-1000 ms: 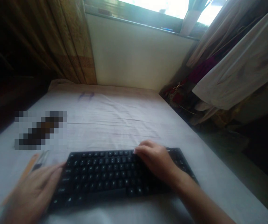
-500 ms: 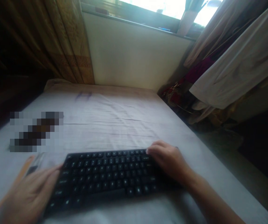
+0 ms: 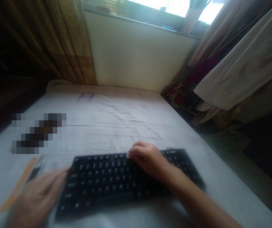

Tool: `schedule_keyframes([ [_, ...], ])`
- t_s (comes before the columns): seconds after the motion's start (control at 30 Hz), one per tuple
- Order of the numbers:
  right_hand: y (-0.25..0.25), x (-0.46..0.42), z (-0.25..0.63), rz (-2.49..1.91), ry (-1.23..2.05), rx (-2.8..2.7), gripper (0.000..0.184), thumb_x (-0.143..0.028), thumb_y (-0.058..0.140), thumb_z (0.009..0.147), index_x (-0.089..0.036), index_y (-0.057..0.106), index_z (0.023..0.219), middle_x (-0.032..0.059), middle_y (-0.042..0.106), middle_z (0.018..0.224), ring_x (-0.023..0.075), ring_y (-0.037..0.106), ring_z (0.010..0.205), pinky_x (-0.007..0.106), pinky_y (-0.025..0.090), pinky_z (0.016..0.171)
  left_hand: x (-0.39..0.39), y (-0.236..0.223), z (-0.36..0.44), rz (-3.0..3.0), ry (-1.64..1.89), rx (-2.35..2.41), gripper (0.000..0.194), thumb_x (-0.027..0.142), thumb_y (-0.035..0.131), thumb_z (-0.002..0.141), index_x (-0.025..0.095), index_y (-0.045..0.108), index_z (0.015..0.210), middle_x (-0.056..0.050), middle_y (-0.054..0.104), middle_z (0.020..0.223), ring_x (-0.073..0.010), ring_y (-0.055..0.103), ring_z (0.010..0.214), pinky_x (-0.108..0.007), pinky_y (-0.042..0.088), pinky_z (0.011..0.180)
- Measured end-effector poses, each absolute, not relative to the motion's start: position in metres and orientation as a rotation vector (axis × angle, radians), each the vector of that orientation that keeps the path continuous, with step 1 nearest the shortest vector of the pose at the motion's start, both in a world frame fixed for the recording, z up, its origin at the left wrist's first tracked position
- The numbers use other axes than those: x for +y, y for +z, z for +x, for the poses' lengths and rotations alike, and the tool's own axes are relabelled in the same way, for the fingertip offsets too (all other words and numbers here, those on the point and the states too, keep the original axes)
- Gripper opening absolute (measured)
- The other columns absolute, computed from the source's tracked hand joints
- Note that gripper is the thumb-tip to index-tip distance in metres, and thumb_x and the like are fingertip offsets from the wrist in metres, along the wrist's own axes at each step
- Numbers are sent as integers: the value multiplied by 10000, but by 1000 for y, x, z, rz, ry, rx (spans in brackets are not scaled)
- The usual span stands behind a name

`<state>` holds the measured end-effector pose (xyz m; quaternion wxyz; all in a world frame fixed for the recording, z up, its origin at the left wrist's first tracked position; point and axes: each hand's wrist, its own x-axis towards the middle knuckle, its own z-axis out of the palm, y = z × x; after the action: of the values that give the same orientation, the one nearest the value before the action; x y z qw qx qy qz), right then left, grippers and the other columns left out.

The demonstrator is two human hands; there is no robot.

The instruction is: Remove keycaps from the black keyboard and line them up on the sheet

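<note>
"Right hand (image 3: 147, 158) first: how is it shaped?"

"Half curled, fingers bent close together over the upper rows of the keyboard (image 3: 114, 182). Blur hides whether anything is pinched at the tips."

"And the left hand (image 3: 37, 196)?"

"Fairly flat, fingers lying together, their tips at the keyboard's left end. I cannot tell whether it grips underneath."

"What is the keyboard like?"

"A thin black slab, plastic by the look of it, with squarish keys, pale lettering and one long, smooth space bar. It sits near the person on a white sheet (image 3: 114, 133), soft cloth with shallow creases."

"Which way does it point?"

"Its long axis runs left to right, the right end slightly farther off. The space bar side faces the person; the back edge, with a thin dark cable (image 3: 171, 148), faces the pale, smooth wall (image 3: 136, 53)."

"Anything beside the left hand?"

"A flat, straight orange strip (image 3: 19, 186), slanting partly behind it."
</note>
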<state>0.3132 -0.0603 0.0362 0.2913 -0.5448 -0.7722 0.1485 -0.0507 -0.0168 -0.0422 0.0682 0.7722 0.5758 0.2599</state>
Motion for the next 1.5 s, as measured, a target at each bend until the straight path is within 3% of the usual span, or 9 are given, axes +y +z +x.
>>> schedule_keyframes([
  [0.13,40,-65,325,-1499,396,-2062,144,-96,617,862,-196,703,804,35,693,864,146,653,770,262,516,734,-17,-49,-57,2281,745,1629,434,607,467,860,315,727,1049,-11,750,1064,-246,689,981,-414,539,938],
  [0.8,39,-63,318,-1444,395,-2096,147,-103,597,874,-192,697,814,40,696,866,144,653,772,263,516,736,-20,-16,-32,2365,842,1610,523,673,403,850,290,751,925,-4,786,924,-242,738,842,-383,594,794],
  [1.2,35,-34,271,-1366,373,-2156,132,-140,612,875,-201,714,816,39,695,874,149,645,773,253,502,731,-24,-10,-28,2369,817,1577,470,607,426,876,272,746,956,-17,781,950,-228,734,867,-337,586,826],
  [1.5,39,-47,297,-1424,419,-2146,138,-143,603,885,-209,709,827,36,695,882,136,651,775,242,510,727,-23,-12,-33,2385,805,1549,428,576,444,885,282,736,995,-9,777,994,-217,726,906,-313,571,853],
])
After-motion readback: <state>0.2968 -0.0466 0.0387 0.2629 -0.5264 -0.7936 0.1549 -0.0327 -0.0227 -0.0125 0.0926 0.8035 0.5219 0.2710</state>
